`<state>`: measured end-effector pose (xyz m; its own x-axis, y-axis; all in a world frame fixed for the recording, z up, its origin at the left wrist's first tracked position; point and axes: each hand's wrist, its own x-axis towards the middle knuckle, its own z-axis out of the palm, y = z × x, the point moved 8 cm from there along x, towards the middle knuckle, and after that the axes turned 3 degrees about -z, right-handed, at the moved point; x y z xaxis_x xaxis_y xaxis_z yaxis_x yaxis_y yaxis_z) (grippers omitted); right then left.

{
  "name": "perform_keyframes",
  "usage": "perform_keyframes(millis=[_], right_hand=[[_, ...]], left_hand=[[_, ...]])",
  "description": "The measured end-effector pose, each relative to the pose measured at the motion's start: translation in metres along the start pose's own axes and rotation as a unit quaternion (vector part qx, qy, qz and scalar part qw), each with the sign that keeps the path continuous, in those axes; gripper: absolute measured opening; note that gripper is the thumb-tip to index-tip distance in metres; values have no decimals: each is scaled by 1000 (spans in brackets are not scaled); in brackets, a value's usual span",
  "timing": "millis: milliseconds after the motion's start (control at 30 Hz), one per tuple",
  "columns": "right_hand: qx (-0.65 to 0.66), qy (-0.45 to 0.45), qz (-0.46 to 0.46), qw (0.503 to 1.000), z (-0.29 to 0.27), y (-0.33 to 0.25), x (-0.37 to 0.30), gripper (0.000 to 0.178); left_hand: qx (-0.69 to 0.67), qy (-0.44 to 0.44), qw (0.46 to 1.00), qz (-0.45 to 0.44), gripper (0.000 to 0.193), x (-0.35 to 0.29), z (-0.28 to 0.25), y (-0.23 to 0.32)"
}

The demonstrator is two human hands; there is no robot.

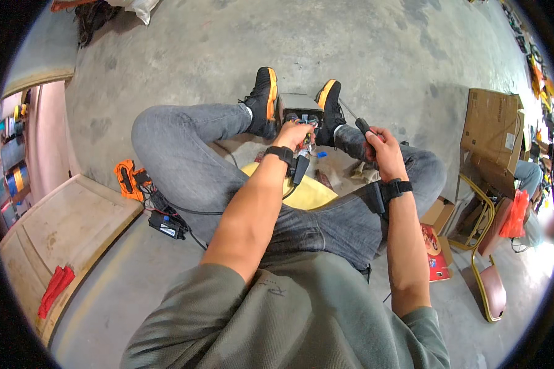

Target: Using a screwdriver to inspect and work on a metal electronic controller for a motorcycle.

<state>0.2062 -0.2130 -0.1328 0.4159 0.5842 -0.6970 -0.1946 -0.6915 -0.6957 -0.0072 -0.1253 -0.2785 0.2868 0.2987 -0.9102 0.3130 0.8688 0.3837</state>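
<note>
Head view shows a small dark boxy device (300,106) clamped between two black-and-orange shoes (264,101) on the rough concrete floor (375,49); the left hand (294,134), right at the device's near edge, has its grip pinched on a cluster of thin coloured wires (309,142), while the right hand (383,150), just right of the device, has its grip wrapped tight round a slim black-handled tool (364,129). In my judgement the fine wires could pull loose if tugged, or the tool's hard tip could slip off the smooth casing toward the fingers.
</note>
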Motion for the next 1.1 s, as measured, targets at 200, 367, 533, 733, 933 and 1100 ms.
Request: perform_keyframes(millis=[200,367,533,733,933,1100], right_hand=[[-131,-3,-75,988,16,-28,-12,36],[-238,-31,-143,960,46,-48,-24,42],[-283,-30,-206,936,74,-73,-33,36],[-309,-17,-251,917,93,-91,-32,31],[-353,-27,-322,878,123,-118,-35,30],[-391,-35,-323,861,138,-127,-34,29]], left_hand=[[128,30,991,21,22,-9,-13,21],[122,25,992,19,20,-22,-10,35],[103,41,993,30,22,-30,-14,39],[47,49,991,119,19,-6,-7,42],[70,82,988,111,81,18,-14,26],[131,113,979,103,81,5,-9,30]])
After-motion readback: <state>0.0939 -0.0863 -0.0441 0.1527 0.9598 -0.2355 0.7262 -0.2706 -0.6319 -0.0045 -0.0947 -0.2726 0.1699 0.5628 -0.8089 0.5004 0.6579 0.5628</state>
